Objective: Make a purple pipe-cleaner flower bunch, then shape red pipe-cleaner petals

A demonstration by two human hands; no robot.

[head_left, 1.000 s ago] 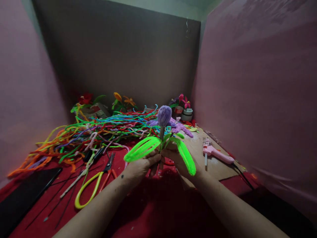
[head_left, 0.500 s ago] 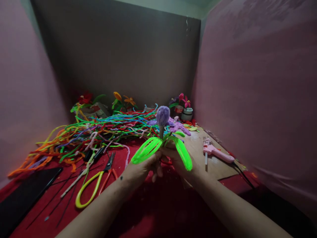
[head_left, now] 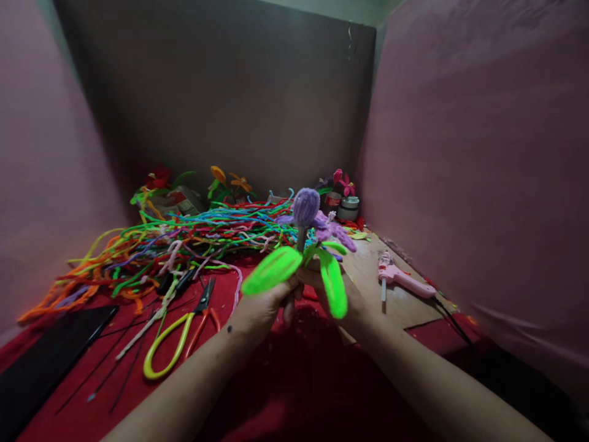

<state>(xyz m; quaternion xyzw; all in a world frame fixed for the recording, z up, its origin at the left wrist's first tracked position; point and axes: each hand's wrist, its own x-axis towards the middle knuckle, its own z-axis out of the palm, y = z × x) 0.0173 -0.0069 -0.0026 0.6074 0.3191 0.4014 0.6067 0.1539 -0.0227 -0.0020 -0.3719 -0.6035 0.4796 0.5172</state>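
Fingers [head_left: 288,312] of both hands meet low on stem of a flower [head_left: 307,207], purple bud upright directly above them. L hand [head_left: 255,316] pinches stem, tips together, one finger pointing down. R hand [head_left: 355,307] also closed in on stem; tips partly hidden by green leaf [head_left: 334,282]. Other leaf [head_left: 271,270] spreads over L fingers. Lilac flower [head_left: 338,233] just beyond fingers; can't tell if joined. Scissors [head_left: 201,310], yellow/red handles, L of fingers; black flat item [head_left: 55,362] farther L. Pipe cleaners [head_left: 197,227] piled beyond fingers, mostly L. Pink glue gun [head_left: 407,282] R of fingers, on brown board [head_left: 402,313]. Red cloth [head_left: 294,393] below hands. Jar [head_left: 348,210] well beyond fingers, slightly R.
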